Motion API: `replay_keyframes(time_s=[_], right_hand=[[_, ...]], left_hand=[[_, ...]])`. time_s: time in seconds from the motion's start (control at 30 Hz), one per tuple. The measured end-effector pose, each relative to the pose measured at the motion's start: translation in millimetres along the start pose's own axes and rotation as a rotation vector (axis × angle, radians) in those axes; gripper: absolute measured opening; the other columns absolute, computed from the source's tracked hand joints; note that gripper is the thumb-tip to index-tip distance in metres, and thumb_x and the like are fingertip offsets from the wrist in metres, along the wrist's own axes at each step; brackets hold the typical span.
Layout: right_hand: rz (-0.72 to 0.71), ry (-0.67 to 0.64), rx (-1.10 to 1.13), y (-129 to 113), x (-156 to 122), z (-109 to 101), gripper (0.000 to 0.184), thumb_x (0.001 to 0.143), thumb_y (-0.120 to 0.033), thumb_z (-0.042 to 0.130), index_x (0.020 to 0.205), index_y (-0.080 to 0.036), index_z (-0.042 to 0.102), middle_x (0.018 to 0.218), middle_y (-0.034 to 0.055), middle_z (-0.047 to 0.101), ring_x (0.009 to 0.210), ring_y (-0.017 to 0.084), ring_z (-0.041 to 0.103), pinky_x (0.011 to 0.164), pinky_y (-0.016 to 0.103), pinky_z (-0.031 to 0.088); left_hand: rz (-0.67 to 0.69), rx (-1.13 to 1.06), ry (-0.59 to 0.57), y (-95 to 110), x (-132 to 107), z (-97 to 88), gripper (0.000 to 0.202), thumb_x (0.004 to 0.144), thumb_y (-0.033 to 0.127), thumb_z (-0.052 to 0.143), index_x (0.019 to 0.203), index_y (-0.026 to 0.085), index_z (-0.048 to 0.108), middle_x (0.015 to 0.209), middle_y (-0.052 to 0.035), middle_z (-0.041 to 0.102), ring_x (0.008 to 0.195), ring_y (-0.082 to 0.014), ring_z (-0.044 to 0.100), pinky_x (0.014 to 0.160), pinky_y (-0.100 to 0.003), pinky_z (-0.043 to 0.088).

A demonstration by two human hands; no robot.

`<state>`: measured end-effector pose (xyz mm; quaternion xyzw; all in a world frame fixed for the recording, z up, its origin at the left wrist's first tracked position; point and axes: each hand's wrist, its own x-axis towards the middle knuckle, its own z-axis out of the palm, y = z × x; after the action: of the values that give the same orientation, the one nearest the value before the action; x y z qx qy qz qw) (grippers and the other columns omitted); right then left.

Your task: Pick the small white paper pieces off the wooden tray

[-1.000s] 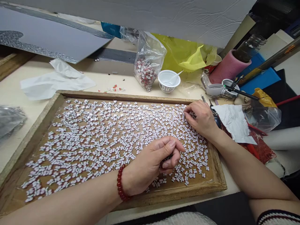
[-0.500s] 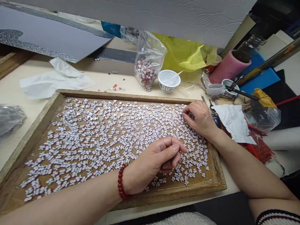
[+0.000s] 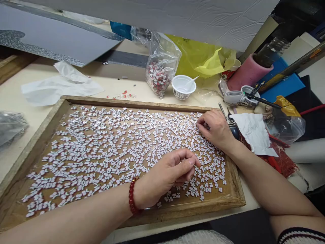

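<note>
Tray (image 3: 137,104): we see rough, worn wood.
Pieces (image 3: 101,145): pale, faintly glossy to us.
Bag (image 3: 164,57): clear, crinkled, shiny plastic.
Bracelet (image 3: 131,198): glossy red beads.
Bench (image 3: 111,86): smooth, matt.

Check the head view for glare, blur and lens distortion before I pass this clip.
Head view: even, soft light, only a faint shadow under the left hand; no motion blur, both it and the right hand are crisp; mild sheen on the wooden tray near its front rim; wide-angle lens slightly bows the tray's straight edges; white pieces read distinct.
</note>
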<state>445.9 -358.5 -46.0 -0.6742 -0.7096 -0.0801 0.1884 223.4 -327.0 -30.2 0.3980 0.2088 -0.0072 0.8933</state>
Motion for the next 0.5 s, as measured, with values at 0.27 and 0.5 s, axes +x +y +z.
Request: replay_keyframes(time_s=[0.27, 0.5], right_hand=[[-0.002, -0.001, 0.005, 0.5, -0.3, 0.2, 0.011, 0.088, -0.02, 0.052, 0.077, -0.021, 0.054, 0.079, 0.0035, 0.064, 0.083, 0.02, 0.053, 0.077, 0.035, 0.036], [0.004, -0.002, 0.019, 0.6, -0.1, 0.3, 0.01, 0.086, -0.019, 0.053, 0.077, -0.021, 0.056, 0.079, 0.0044, 0.065, 0.083, 0.021, 0.054, 0.077, 0.037, 0.038]], left_hand=[[0.0, -0.011, 0.013, 1.0, -0.9, 1.0, 0.02, 0.09, 0.037, 0.056, 0.088, 0.017, 0.055, 0.059, 0.0061, 0.044, 0.048, -0.0065, 0.022, 0.046, -0.023, 0.014], [-0.001, -0.035, 0.043, 0.9, -0.5, 2.4, 0.022, 0.09, 0.038, 0.055, 0.089, 0.017, 0.057, 0.06, 0.0057, 0.044, 0.048, -0.0065, 0.021, 0.046, -0.023, 0.013]])
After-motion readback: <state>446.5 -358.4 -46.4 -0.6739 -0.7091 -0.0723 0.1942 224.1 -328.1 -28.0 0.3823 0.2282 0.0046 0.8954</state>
